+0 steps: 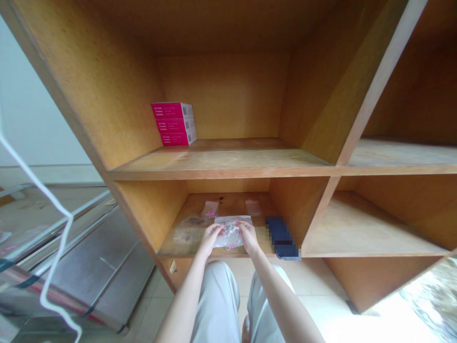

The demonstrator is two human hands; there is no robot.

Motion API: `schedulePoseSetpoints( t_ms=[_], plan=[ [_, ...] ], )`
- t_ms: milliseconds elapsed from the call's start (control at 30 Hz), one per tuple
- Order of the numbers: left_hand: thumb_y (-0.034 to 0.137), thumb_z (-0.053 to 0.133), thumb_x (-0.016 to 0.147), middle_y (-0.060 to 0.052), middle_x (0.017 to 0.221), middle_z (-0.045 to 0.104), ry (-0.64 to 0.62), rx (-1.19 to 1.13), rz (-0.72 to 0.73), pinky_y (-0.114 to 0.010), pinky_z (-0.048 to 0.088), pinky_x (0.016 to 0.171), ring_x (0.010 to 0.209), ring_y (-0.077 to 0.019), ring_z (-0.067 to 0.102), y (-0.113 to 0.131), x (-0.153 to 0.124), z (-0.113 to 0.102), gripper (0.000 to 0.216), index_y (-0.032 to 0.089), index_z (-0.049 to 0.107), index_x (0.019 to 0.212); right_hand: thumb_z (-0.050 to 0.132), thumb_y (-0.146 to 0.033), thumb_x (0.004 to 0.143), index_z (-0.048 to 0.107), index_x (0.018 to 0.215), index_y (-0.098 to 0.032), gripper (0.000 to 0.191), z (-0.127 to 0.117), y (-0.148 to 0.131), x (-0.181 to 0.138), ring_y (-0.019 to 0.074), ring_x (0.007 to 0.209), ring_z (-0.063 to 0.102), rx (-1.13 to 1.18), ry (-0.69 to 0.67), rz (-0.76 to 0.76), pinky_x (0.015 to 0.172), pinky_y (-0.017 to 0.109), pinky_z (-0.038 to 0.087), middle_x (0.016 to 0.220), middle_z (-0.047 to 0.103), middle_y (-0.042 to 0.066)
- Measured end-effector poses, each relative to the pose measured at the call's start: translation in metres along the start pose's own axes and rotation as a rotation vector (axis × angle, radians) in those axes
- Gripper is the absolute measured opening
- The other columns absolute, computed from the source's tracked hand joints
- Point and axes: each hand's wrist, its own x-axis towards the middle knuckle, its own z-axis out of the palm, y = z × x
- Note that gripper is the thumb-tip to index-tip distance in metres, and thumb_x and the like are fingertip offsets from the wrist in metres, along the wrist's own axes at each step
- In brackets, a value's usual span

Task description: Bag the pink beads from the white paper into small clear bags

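My left hand [212, 234] and my right hand [248, 234] pinch a crinkled clear plastic bag [231, 229] from either side. Something reddish shows through the bag near my left fingers. Beneath it lies a white sheet [218, 242] on the lower shelf, partly covered by my hands. Small pink beads or pellets [232, 246] sit at the sheet's front edge; whether they are inside the bag I cannot tell. Behind my left hand rests a small clear bag with pink pieces [211, 212]. Another flat clear bag [253, 207] lies behind my right hand.
A dark blue flat object [282, 236], partly blurred out, lies right of my hands. Three stacked pink boxes [174, 125] stand on the upper shelf [246, 155]. The compartment's wooden side walls flank my hands. A metal frame [96, 267] and white cable [59, 247] are at left.
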Motion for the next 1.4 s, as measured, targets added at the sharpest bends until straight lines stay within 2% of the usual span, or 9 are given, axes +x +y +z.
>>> schedulePoseSetpoints(
  t_ms=[267, 433, 600, 733, 900, 1033, 1200, 1300, 1400],
  plan=[
    [0.041, 0.058, 0.068, 0.001, 0.059, 0.056, -0.008, 0.002, -0.003, -0.020, 0.037, 0.058, 0.059, -0.0112, 0.051, 0.003, -0.002, 0.000, 0.026, 0.015, 0.059, 0.068, 0.063, -0.030, 0.059, 0.061, 0.067, -0.016, 0.017, 0.003, -0.003, -0.005, 0.0097, 0.046, 0.045, -0.045, 0.007, 0.020, 0.047, 0.021, 0.034, 0.053, 0.056, -0.001],
    [0.041, 0.059, 0.068, 0.000, 0.062, 0.059, -0.020, -0.014, 0.024, -0.020, 0.040, 0.060, 0.062, -0.0115, 0.053, 0.005, -0.003, 0.001, 0.027, 0.015, 0.060, 0.067, 0.065, -0.033, 0.059, 0.064, 0.067, -0.017, 0.018, 0.003, -0.005, -0.004, 0.0123, 0.052, 0.052, -0.013, -0.007, 0.014, 0.054, 0.024, 0.039, 0.060, 0.062, 0.001],
    [0.044, 0.061, 0.065, -0.002, 0.070, 0.063, -0.088, -0.113, -0.088, -0.025, 0.045, 0.057, 0.065, -0.0149, 0.058, 0.008, -0.006, 0.002, 0.030, 0.015, 0.061, 0.074, 0.064, -0.041, 0.062, 0.068, 0.077, -0.017, 0.028, 0.002, -0.005, -0.003, 0.0161, 0.060, 0.057, -0.015, -0.027, -0.005, 0.060, 0.028, 0.043, 0.070, 0.066, 0.004],
    [0.043, 0.060, 0.067, -0.001, 0.064, 0.061, -0.132, -0.122, -0.068, -0.024, 0.045, 0.054, 0.059, -0.0131, 0.056, 0.011, -0.007, 0.001, 0.028, 0.015, 0.059, 0.068, 0.063, -0.042, 0.064, 0.068, 0.079, -0.018, 0.029, 0.002, -0.005, -0.004, 0.0173, 0.062, 0.058, 0.032, -0.050, 0.004, 0.063, 0.030, 0.045, 0.071, 0.067, 0.004],
    [0.044, 0.059, 0.068, -0.002, 0.062, 0.062, -0.103, -0.096, -0.049, -0.023, 0.044, 0.054, 0.057, -0.0134, 0.057, 0.011, -0.006, 0.001, 0.029, 0.015, 0.058, 0.072, 0.063, -0.041, 0.065, 0.068, 0.079, -0.017, 0.029, 0.002, -0.004, -0.005, 0.0160, 0.061, 0.058, 0.050, -0.061, -0.014, 0.062, 0.028, 0.044, 0.070, 0.067, 0.003],
    [0.045, 0.058, 0.069, -0.002, 0.062, 0.062, -0.073, -0.102, -0.039, -0.025, 0.046, 0.058, 0.058, -0.0136, 0.058, 0.008, -0.004, 0.003, 0.032, 0.014, 0.056, 0.078, 0.065, -0.041, 0.062, 0.068, 0.074, -0.016, 0.028, 0.002, -0.002, -0.005, 0.0164, 0.061, 0.059, -0.024, -0.098, -0.011, 0.062, 0.027, 0.045, 0.068, 0.067, 0.005],
    [0.045, 0.060, 0.067, 0.001, 0.066, 0.060, -0.032, -0.175, -0.059, -0.024, 0.046, 0.055, 0.054, -0.0115, 0.056, 0.007, -0.004, 0.004, 0.035, 0.018, 0.047, 0.084, 0.066, -0.041, 0.062, 0.068, 0.072, -0.016, 0.027, 0.002, 0.000, -0.003, 0.0180, 0.063, 0.060, -0.055, -0.083, -0.019, 0.063, 0.029, 0.046, 0.069, 0.068, 0.006],
    [0.042, 0.065, 0.063, 0.003, 0.069, 0.058, -0.009, -0.194, -0.045, -0.022, 0.045, 0.055, 0.055, -0.0100, 0.056, 0.009, -0.004, 0.004, 0.036, 0.020, 0.042, 0.079, 0.067, -0.041, 0.061, 0.069, 0.074, -0.017, 0.028, 0.003, -0.002, -0.004, 0.0188, 0.063, 0.060, -0.037, -0.076, -0.017, 0.065, 0.031, 0.047, 0.071, 0.068, 0.005],
    [0.040, 0.066, 0.061, 0.003, 0.066, 0.056, -0.043, -0.156, -0.024, -0.021, 0.044, 0.057, 0.057, -0.0102, 0.056, 0.011, -0.004, 0.003, 0.034, 0.018, 0.042, 0.072, 0.067, -0.043, 0.060, 0.070, 0.078, -0.018, 0.031, 0.004, -0.006, -0.006, 0.0206, 0.065, 0.061, -0.025, -0.087, 0.001, 0.066, 0.034, 0.048, 0.072, 0.068, 0.005]
  ],
)
